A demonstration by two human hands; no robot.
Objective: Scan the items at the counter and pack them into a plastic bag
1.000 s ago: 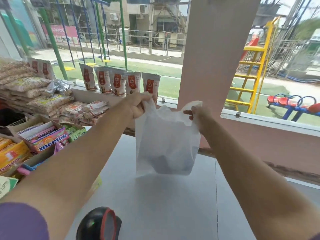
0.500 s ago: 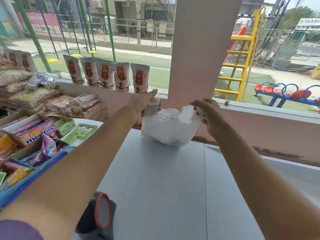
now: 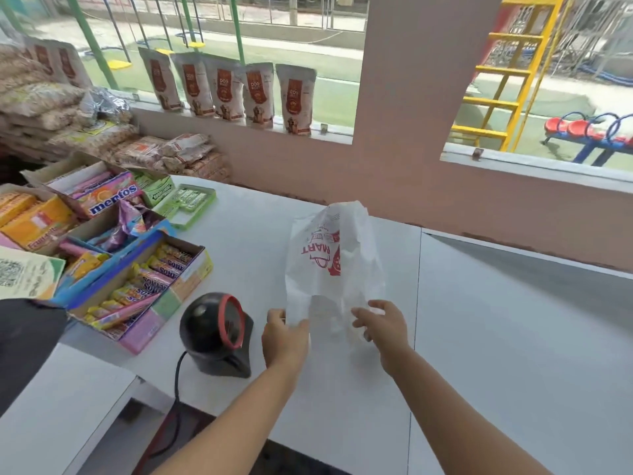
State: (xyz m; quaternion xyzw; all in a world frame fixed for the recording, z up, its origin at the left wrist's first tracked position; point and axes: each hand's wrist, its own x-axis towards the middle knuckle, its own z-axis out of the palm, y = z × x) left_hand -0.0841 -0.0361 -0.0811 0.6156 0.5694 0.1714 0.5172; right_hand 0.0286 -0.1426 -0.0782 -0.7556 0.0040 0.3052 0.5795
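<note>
Bag [image 3: 334, 262], white plastic with red print, lying on white counter [image 3: 496, 337], near edge lifted between both hands. Left hand [image 3: 284, 337] pinching bag's left near corner, thumb on top. Right hand [image 3: 385, 329] hovering at right near edge, fingers spread; contact unclear. Black scanner [image 3: 215, 334] standing just left of left hand. Candy boxes [image 3: 137, 286] sitting further left.

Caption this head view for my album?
Both hands, left and right, holding a white plastic bag beside the scanner.

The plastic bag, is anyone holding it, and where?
The left hand pinches the plastic bag at its near left edge; the right hand touches the near right edge, fingers spread, grip unclear.
</note>
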